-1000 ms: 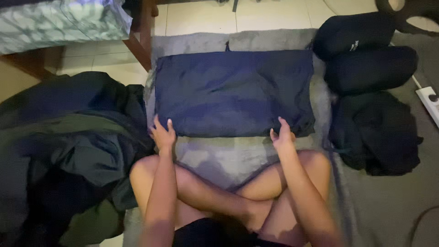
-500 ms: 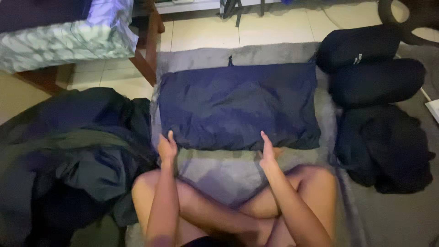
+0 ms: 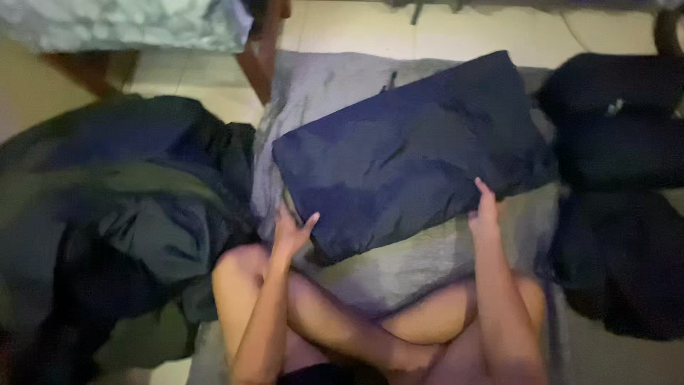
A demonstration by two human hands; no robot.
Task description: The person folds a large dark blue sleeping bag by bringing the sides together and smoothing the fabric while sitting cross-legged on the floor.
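While the navy folded bundle (image 3: 410, 153) lies skewed on the grey mat (image 3: 328, 85), I'm reading both hands as working its near edge, well apart from each other. Left hand (image 3: 291, 234) sits at the near left corner, fingers spread, palm against the edge and seemingly under it; that corner looks a bit raised, but the frame is soft, so I can't tell if it's a real grip. Right hand (image 3: 486, 214) lies flat near the right corner, fingers pointing away, pressing rather than clamping. The bundle already looks folded into a compact rectangle, so my judgement is the folding is mostly done; squaring or moving it is what's left. The person's crossed legs are just below on the mat. Left of the mat: a heap of dark green cloth (image 3: 121, 214). Right: dark rolled bundles (image 3: 613, 121) and another dark pile (image 3: 620, 264). Top left: a bed corner (image 3: 142, 21) on a tiled floor (image 3: 342, 25).
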